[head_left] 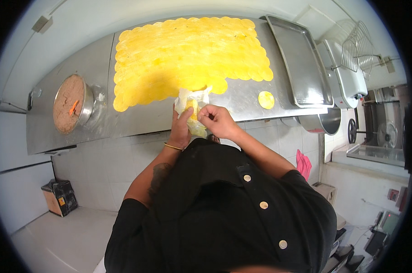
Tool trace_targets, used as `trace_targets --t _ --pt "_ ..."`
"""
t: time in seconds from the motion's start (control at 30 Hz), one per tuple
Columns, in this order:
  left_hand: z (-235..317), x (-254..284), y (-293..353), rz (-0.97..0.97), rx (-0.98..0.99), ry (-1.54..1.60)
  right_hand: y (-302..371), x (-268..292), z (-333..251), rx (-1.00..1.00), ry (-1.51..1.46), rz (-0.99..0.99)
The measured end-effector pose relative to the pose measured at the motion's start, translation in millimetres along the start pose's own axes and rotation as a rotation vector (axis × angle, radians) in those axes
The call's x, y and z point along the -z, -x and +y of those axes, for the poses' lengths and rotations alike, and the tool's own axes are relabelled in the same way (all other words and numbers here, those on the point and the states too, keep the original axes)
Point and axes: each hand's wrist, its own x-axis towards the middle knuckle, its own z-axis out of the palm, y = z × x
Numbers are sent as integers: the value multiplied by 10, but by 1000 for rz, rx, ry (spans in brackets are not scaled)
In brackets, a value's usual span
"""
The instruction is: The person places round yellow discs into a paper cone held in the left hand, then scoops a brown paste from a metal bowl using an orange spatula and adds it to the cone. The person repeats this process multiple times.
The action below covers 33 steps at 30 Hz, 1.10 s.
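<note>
My left hand [181,125] is wrapped round a clear plastic bag [186,98] at the table's near edge. Inside the bag shows a stack of yellow dough rounds [193,110]. The fingers of my right hand [218,122] are pinched together at the stack's right side; what lies between the fingertips is too small to make out. Just beyond the bag, a broad sheet of overlapping yellow dough wrappers [192,50] covers much of the table. One loose yellow wrapper [266,100] lies apart to the right.
At the left of the steel table [137,123] stands a metal bowl [88,101] of pinkish-brown filling with an orange-handled tool [73,107] in it. A metal tray [301,59] lies on the right, beside a white machine [344,75]. Below that sits a large steel bowl [322,122].
</note>
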Motion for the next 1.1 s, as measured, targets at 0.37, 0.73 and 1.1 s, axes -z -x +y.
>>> trace_targets --t 0.37,0.73,1.1 --pt "-235 -246 -99 21 29 19 -23 297 346 -32 -79 -37" --pt "-562 -268 31 104 -126 -331 -800 1188 1208 174 549 393" --pt "-474 -183 164 17 -318 -772 -646 1106 728 327 602 483"
